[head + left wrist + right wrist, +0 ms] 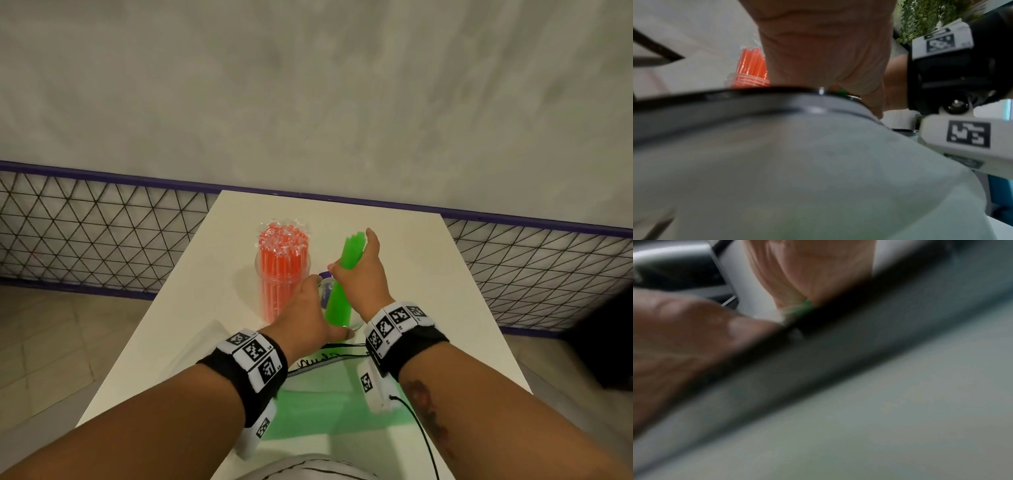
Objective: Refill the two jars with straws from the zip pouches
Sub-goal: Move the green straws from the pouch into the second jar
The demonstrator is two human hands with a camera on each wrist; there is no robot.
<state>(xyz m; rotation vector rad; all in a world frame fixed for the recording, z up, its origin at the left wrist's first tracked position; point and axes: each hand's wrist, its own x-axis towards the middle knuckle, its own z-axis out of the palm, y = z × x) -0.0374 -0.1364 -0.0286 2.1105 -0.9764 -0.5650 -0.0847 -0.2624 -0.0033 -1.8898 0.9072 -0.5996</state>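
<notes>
A bundle of green straws (339,301) stands tilted in a clear jar (324,286) at the middle of the white table (428,308). My right hand (359,274) grips the bundle near its upper half, and the straw tops stick out above the fingers. My left hand (308,308) wraps round the jar from the left, thumb at its near side. To the left stands a second clear jar full of wrapped orange straws (282,270), also seen as orange straws (752,65) in the left wrist view. The right wrist view is blurred and shows only a sliver of green straws (805,306).
A zip pouch with green inside (329,404) lies flat under my wrists, near the table's front edge. A flat clear pouch (202,346) lies at the left. Behind the table runs a wire mesh fence (102,236) and a grey wall.
</notes>
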